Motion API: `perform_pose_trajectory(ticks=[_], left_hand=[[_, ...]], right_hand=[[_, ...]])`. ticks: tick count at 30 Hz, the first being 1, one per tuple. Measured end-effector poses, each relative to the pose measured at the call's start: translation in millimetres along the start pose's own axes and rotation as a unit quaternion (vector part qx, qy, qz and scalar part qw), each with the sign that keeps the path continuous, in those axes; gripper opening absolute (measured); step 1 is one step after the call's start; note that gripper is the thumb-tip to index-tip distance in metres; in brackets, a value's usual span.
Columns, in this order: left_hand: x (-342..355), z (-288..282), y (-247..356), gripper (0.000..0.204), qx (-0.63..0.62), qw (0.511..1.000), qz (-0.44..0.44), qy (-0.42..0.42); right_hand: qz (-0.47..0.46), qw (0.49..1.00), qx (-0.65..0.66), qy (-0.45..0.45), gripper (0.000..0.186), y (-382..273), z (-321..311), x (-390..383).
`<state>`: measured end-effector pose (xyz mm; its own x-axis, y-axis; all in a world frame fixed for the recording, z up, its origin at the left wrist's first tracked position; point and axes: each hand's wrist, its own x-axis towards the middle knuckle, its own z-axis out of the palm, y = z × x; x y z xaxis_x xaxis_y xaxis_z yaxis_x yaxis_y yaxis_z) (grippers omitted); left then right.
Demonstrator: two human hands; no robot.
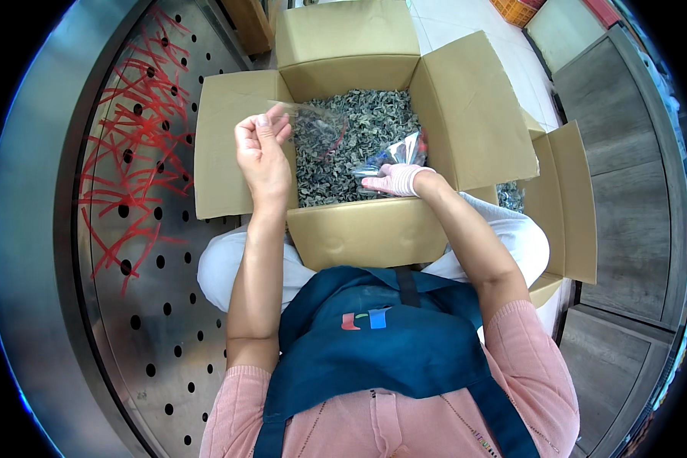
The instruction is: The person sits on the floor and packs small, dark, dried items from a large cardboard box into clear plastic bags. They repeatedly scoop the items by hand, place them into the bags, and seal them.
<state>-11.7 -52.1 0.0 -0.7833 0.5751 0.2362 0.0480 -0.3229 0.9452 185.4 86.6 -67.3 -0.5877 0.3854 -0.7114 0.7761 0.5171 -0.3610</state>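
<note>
Between my knees stands an opened cardboard box (366, 237), its flaps spread outward. Dark grey-green, curled dried pieces (332, 164) fill much of it. Over the box's left side, my bare left hand (262, 149) pinches a thin clear plastic bag (309, 116), which stretches rightward above the pieces. My right hand (395, 181), in a pale pink knit glove, is low inside the box near its front right. Its fingers are closed on a shiny clear plastic packet (404, 150) with blue and red print; how much the packet holds cannot be made out.
On my left is a perforated metal panel (160, 259) with red strands stuck to it. A second open cardboard box (572, 198) stands by my right knee, with similar dark pieces inside. Grey wood-look cabinets (626, 229) line the right. An orange basket (515, 11) sits far off.
</note>
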Motion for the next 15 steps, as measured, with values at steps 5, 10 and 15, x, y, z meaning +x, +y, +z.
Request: perform_pose_trajectory(ticks=[5,10,15], left_hand=[[-15.9,13.1,-8.0,0.021,0.078,0.994,0.06,-0.051],[-47.7,27.6,-11.1,0.014,0.243,0.934,0.13,-0.229],[-82.8,35.9,-34.4,0.013,0.318,0.836,0.143,-0.425]], right_hand=[[-0.023,0.998,-0.057,0.013,0.068,8.2,6.7,4.3],[-0.041,0.961,0.196,0.191,0.069,22.5,3.5,2.7],[-0.063,0.775,0.628,-0.009,0.082,14.4,-4.8,-9.9]])
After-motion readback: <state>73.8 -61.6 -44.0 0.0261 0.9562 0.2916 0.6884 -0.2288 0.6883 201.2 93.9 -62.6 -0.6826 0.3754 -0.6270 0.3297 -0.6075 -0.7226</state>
